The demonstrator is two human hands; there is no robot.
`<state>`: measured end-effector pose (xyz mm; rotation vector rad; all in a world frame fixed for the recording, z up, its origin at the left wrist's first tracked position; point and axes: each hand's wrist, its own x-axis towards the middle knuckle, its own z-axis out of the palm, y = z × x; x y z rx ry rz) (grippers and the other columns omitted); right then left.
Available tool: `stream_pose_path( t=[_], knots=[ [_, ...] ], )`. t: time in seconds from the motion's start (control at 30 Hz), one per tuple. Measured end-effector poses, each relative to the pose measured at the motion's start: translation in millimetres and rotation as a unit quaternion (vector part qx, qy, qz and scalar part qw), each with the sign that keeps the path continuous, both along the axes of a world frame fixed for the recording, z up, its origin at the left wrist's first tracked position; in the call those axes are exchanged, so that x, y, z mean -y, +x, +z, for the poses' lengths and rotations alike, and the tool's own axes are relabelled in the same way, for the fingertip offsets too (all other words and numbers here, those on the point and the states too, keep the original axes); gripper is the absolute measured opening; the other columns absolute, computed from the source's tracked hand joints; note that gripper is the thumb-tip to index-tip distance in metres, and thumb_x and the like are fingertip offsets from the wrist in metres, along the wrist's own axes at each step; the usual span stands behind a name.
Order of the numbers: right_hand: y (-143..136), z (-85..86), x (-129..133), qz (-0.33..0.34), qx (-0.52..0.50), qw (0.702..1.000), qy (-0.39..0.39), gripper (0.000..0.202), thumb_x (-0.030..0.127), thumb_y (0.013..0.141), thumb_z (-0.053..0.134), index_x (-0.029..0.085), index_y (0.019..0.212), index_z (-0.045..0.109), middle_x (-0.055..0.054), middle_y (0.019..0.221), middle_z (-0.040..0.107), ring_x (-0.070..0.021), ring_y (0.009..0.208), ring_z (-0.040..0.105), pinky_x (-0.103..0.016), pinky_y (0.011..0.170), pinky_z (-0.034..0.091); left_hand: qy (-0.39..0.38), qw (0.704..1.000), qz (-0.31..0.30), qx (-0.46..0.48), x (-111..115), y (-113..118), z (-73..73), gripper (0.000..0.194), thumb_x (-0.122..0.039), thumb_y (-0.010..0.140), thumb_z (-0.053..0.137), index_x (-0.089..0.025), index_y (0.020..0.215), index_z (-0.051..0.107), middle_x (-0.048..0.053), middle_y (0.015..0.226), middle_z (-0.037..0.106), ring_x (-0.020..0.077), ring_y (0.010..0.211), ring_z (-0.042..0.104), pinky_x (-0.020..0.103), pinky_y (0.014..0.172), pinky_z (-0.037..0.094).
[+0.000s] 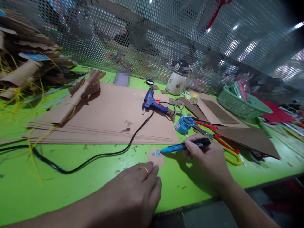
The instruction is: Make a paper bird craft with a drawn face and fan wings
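A small round brown paper disc (156, 157) lies on the green table (95, 177) with two blue marks on it, a dot and a ring around a dot. My left hand (137, 186), with a ring on one finger, presses its closed fingertips on the disc's near edge. In my right hand (206, 155) is a black marker (201, 142) whose front part is coated blue; its tip touches the disc beside the ringed mark. Just beyond my right hand stands an open jar of blue paint (184, 124).
A blue glue gun (152, 103) rests on stacked brown paper (114, 104), its black cord crossing the table. Red-handled scissors (226, 142) and yellow-handled ones (234, 158) lie right. Behind are a white bottle (177, 80) and green basket (244, 104); paper figures (26, 69) pile left.
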<state>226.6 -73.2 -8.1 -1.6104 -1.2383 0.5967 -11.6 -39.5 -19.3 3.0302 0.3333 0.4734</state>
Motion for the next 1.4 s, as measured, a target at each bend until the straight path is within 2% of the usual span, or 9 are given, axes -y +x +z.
stream_pose_path(
  t=[0.17,0.43,0.57,0.73,0.97,1.07,1.4],
  knots=[
    [-1.7,2.2,0.0,0.011,0.043,0.999,-0.009,0.019,0.036,0.083,0.068,0.019,0.074,0.066,0.000,0.054,0.064,-0.0139,0.047,0.058,-0.024,0.043,0.048,-0.015,1.000,0.000,0.004,0.0,-0.2,-0.7,0.036,-0.007,0.093,0.037,-0.005,0.117,0.064,0.021,0.127,0.062,0.0317,0.117,0.059,0.045,0.099,0.049],
    [-0.2,2.6,2.9,0.016,0.048,0.999,-0.008,0.016,0.032,0.082,0.067,0.020,0.073,0.065,0.002,0.052,0.063,-0.0129,0.045,0.057,-0.022,0.043,0.047,-0.022,1.000,0.000,0.000,0.0,0.7,-0.6,0.035,-0.007,0.093,0.038,-0.006,0.114,0.065,0.021,0.125,0.063,0.0322,0.115,0.059,0.046,0.099,0.049],
    [-1.0,2.4,2.4,-0.005,0.044,0.999,0.009,0.017,0.035,0.082,0.068,0.019,0.074,0.066,0.001,0.054,0.065,-0.0146,0.047,0.060,-0.024,0.044,0.049,-0.030,1.000,0.003,0.001,0.8,0.7,-3.2,0.032,-0.010,0.094,0.041,-0.006,0.116,0.064,0.022,0.127,0.062,0.0330,0.117,0.058,0.047,0.099,0.048],
    [-2.1,3.6,1.5,0.016,0.081,0.996,0.021,0.019,0.035,0.084,0.066,0.020,0.073,0.066,0.000,0.054,0.064,-0.0153,0.047,0.059,-0.027,0.046,0.050,-0.025,1.000,0.003,0.014,0.9,1.1,-4.0,0.033,-0.009,0.094,0.040,-0.006,0.115,0.065,0.023,0.125,0.063,0.0334,0.115,0.059,0.047,0.097,0.050],
    [-1.4,3.0,5.3,0.032,0.058,0.998,0.004,0.017,0.032,0.085,0.067,0.021,0.073,0.065,0.002,0.052,0.062,-0.0125,0.045,0.055,-0.024,0.044,0.046,-0.015,1.000,0.002,0.000,0.5,0.9,-2.7,0.037,-0.008,0.095,0.035,-0.006,0.116,0.065,0.021,0.125,0.063,0.0342,0.114,0.060,0.047,0.096,0.050],
    [-2.3,2.3,4.7,0.018,0.043,0.999,0.010,0.016,0.032,0.085,0.068,0.021,0.075,0.065,0.002,0.053,0.063,-0.0127,0.046,0.056,-0.024,0.043,0.046,-0.016,1.000,0.002,-0.002,0.2,0.8,-3.4,0.038,-0.009,0.095,0.033,-0.006,0.116,0.065,0.021,0.126,0.063,0.0340,0.114,0.060,0.047,0.095,0.051],
    [-2.4,2.9,6.0,0.026,0.055,0.998,0.011,0.017,0.032,0.084,0.068,0.019,0.072,0.066,0.002,0.051,0.063,-0.0127,0.043,0.055,-0.024,0.043,0.046,-0.011,1.000,-0.004,-0.016,-1.2,-1.1,-1.2,0.037,-0.010,0.096,0.033,-0.005,0.118,0.063,0.021,0.128,0.061,0.0332,0.115,0.059,0.046,0.097,0.050]
  ],
)
